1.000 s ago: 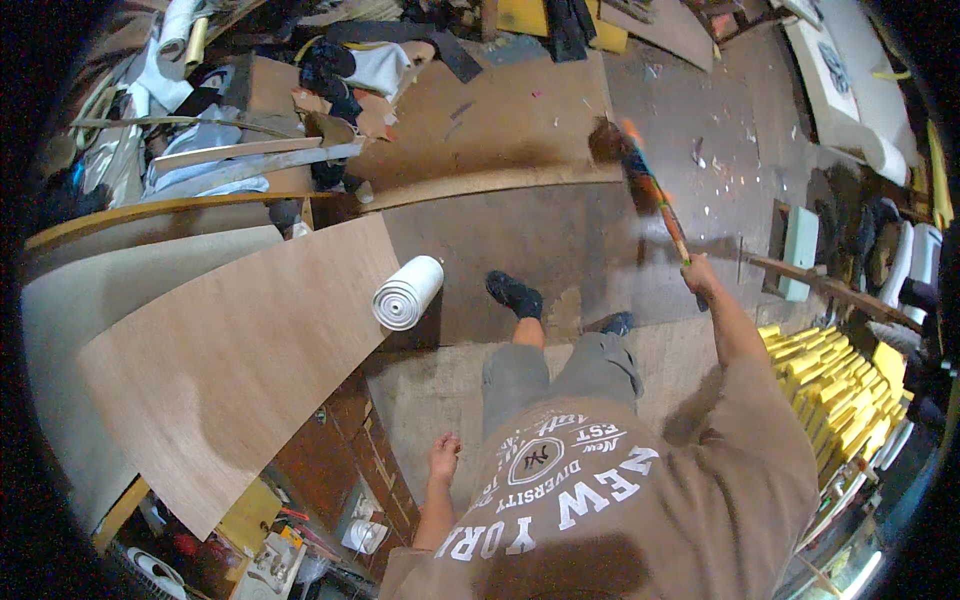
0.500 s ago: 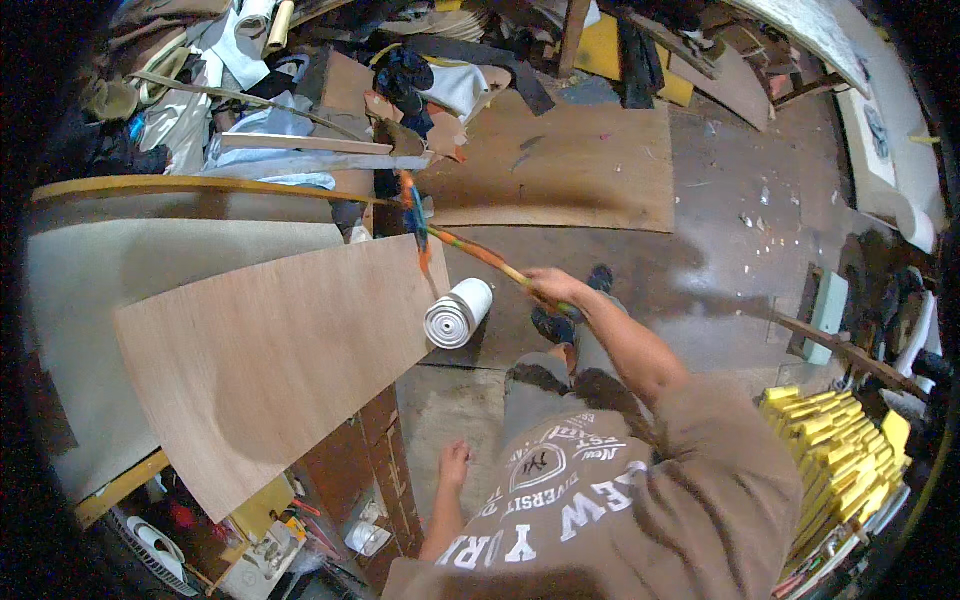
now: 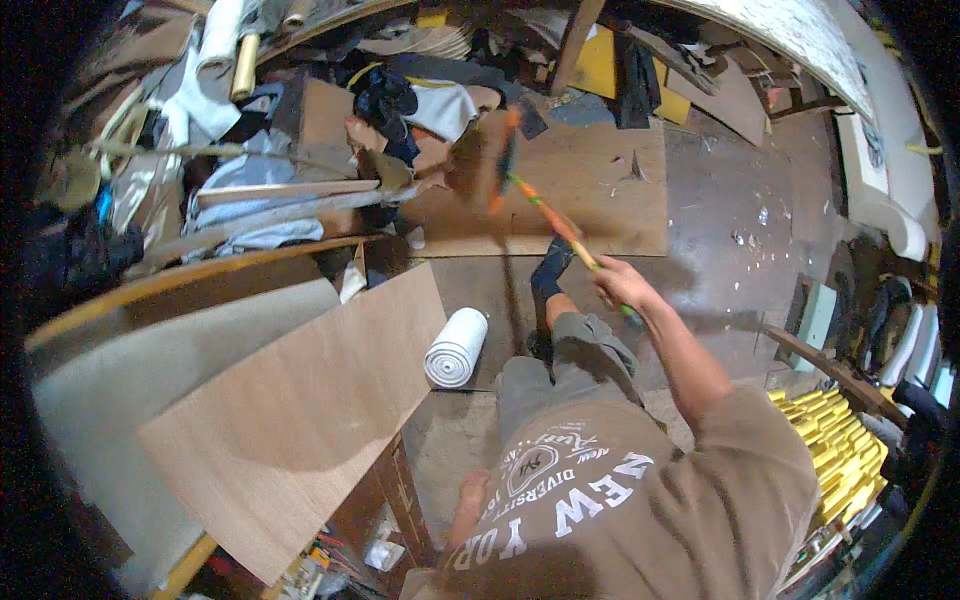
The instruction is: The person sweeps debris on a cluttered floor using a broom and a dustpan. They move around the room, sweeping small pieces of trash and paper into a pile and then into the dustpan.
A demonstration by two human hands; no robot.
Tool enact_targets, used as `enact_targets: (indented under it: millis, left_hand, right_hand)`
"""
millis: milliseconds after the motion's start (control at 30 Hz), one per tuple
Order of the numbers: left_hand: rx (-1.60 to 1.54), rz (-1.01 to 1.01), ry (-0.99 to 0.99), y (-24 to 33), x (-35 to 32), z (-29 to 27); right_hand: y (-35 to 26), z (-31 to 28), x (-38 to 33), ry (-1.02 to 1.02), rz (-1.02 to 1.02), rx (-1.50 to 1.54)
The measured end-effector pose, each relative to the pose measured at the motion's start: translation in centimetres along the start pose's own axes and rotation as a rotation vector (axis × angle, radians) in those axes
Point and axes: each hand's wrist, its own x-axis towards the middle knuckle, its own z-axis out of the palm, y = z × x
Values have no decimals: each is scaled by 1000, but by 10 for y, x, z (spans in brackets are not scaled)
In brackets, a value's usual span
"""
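Note:
My right hand [image 3: 622,284] is wrapped round the lower handle of a T-shaped long-handled tool [image 3: 553,219]. The handle is streaked orange, yellow and green. Its crosswise head, dark with orange ends and blurred by motion, is raised over a brown board on the floor. Low beside my shirt hangs my left hand [image 3: 474,489], fingers curled, with nothing visible in them. Between my legs and a thin plywood sheet [image 3: 300,410] lies a white roll of sheet material [image 3: 457,347]. One foot is stepped forward, near the floor board's front edge.
The brown board [image 3: 610,215] lies flat ahead. Piled cloth and scraps [image 3: 270,180] fill the far left. Small white bits [image 3: 745,238] litter the floor on the right. A stack of yellow pieces [image 3: 835,450] stands near right, beside a wooden bar [image 3: 840,368].
The tool's head has swung right and away, from above the white roll to over the floor board. My right hand has moved right, and one foot has stepped forward.

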Motion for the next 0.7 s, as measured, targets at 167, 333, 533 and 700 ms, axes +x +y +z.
enact_targets:
  millis: [167,333,533,700]
  left_hand:
    - [-26,91,197,154,20,-45]
    - [-266,-33,207,171,33,-60]
    - [144,-17,86,196,27,-44]
    - [97,-27,109,283,38,-68]
  right_hand:
    - [-3,-30,156,22,43,202]
    - [40,-107,85,342,126,171]
    - [-67,-143,-14,202,121,131]
    - [-29,-178,141,254,111,278]
